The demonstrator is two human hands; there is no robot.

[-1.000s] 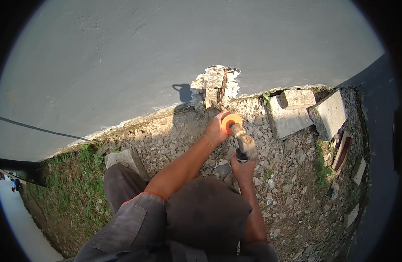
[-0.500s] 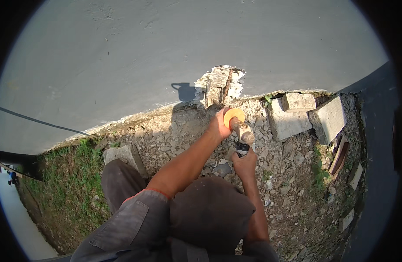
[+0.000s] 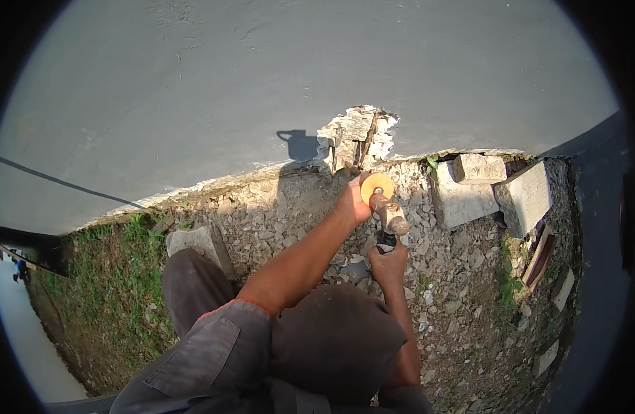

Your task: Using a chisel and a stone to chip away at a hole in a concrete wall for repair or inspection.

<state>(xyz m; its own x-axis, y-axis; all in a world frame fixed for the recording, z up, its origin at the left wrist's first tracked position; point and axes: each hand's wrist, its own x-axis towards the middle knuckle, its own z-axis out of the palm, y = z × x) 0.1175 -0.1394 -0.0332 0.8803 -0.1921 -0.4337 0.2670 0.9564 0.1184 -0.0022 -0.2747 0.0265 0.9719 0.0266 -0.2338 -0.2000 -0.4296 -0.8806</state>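
Observation:
My left hand (image 3: 353, 203) is wrapped round a chisel, just under its round orange hand guard (image 3: 378, 185). The chisel's lower end is hidden by the hand and guard, close to a broken-out patch (image 3: 357, 138) at the foot of the grey wall. In my right hand (image 3: 388, 261) is a hammer (image 3: 393, 219) with a dark grip and a worn, dusty metal head. One end of the head lies over the middle of the guard, at the chisel's top; whether they touch I cannot tell.
Concrete blocks (image 3: 465, 200) lie right of the patch against the grey wall (image 3: 214, 83). Another block (image 3: 196, 243) sits beside my left knee. Rubble (image 3: 455, 276) covers the ground, with grass (image 3: 117, 276) at left and a wall (image 3: 600, 228) at right.
The whole scene has shifted slightly right and down in the view. Both hands still hold the chisel and the hammer, in nearly the same places relative to the wall.

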